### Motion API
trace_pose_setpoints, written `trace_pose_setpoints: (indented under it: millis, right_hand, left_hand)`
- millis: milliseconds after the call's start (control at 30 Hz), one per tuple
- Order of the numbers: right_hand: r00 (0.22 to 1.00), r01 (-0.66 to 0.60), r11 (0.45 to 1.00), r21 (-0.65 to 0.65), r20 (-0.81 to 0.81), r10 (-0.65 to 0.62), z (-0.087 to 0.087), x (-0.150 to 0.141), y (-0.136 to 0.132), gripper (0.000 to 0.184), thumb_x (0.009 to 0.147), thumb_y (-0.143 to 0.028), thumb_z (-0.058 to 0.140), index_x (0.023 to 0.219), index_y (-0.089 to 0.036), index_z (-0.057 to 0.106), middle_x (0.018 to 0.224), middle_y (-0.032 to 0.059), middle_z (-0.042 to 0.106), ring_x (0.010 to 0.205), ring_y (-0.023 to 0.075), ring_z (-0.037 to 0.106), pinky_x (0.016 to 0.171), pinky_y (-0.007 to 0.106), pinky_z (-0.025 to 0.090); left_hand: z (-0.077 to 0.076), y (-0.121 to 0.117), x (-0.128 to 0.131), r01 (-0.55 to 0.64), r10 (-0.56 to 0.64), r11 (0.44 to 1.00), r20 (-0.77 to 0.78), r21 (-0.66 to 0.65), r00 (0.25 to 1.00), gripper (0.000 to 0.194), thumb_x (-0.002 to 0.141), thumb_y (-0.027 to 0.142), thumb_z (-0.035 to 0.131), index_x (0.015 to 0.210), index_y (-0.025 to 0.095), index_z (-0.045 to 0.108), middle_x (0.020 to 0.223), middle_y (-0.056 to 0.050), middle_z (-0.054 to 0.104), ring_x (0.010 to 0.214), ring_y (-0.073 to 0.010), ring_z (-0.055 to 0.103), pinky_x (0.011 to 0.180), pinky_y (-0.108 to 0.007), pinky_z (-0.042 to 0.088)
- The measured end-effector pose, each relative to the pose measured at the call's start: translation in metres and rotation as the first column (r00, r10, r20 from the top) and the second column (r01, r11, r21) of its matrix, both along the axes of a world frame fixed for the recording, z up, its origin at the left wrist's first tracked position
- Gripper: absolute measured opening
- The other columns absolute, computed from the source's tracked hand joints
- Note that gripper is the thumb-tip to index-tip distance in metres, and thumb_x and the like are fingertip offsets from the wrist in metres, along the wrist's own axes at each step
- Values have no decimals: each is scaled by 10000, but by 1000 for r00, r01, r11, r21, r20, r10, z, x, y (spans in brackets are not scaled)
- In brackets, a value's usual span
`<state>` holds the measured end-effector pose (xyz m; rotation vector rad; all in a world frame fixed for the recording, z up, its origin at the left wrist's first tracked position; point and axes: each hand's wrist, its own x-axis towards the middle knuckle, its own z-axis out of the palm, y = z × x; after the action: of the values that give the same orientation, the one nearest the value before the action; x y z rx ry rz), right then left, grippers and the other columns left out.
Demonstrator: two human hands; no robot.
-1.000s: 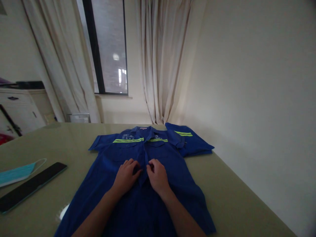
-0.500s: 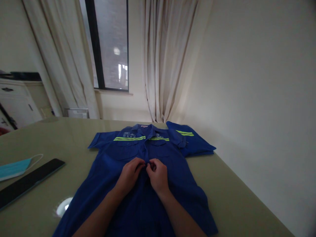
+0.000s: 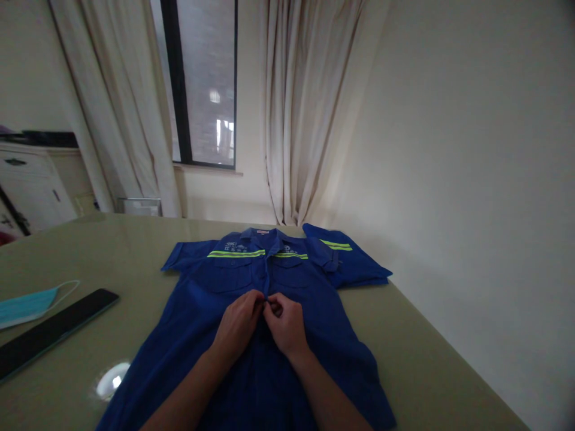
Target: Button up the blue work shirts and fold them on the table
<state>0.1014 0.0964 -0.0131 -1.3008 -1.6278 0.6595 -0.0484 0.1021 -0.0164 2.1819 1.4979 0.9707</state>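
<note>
A blue short-sleeved work shirt (image 3: 202, 311) with a yellow-green reflective stripe across the chest lies flat, front up, on the olive table (image 3: 417, 359). My left hand (image 3: 238, 323) and my right hand (image 3: 286, 324) meet at the shirt's front placket, just below the chest pockets. Both hands have their fingers pinched on the placket's edges, fingertips touching each other. A second blue garment (image 3: 354, 260), folded and bearing the same stripe, lies by the shirt's right sleeve.
A long black flat slab (image 3: 49, 332) and a light blue face mask (image 3: 27, 304) lie on the table at the left. A white cabinet (image 3: 31, 191) stands at far left. Curtains and a window are behind; a bare wall runs along the right.
My hands have come together at the placket, fingers curling from loosely resting into a pinch, and shifted slightly up the shirt. The camera view has tilted a little.
</note>
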Motion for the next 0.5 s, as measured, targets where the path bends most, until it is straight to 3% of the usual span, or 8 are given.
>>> trace_pose_setpoints:
  millis: [100, 200, 367, 500]
  right_hand:
    - [989, -40, 995, -94, -144, 27, 0, 3, 4, 295, 933, -358, 528, 814, -185, 736, 661, 17, 685, 563, 159, 625, 522, 235, 441]
    - [984, -68, 983, -168, -173, 39, -1, 5, 9, 214, 887, -313, 569, 854, -176, 730, 662, 9, 673, 533, 158, 603, 502, 240, 448]
    - [1000, -8, 999, 49, 6, 8, -2, 5, 8, 140, 820, -150, 599, 812, -172, 737, 836, 43, 671, 720, 156, 636, 685, 248, 489]
    - [1000, 14, 999, 31, 22, -15, -2, 4, 8, 111, 841, -162, 619, 811, -160, 726, 845, 49, 665, 732, 156, 633, 700, 250, 486]
  left_hand:
    - [0, 0, 0, -14, 16, 1000, 97, -17, 995, 107, 961, 236, 459, 1013, 259, 550, 948, -13, 729, 895, -201, 718, 792, -303, 505]
    - [1, 1, 0, -10, 16, 999, 171, -39, 985, 97, 939, 233, 477, 1000, 264, 547, 910, 0, 739, 861, -204, 726, 767, -298, 490]
    - [2, 6, -1, 28, 24, 988, 331, -153, 943, 184, 923, 400, 563, 1017, 247, 604, 850, -6, 759, 807, -213, 730, 731, -295, 499]
    - [-1, 16, -8, 104, -18, 975, 391, -198, 920, 218, 873, 394, 609, 1002, 219, 625, 770, 6, 721, 731, -197, 690, 684, -284, 485]
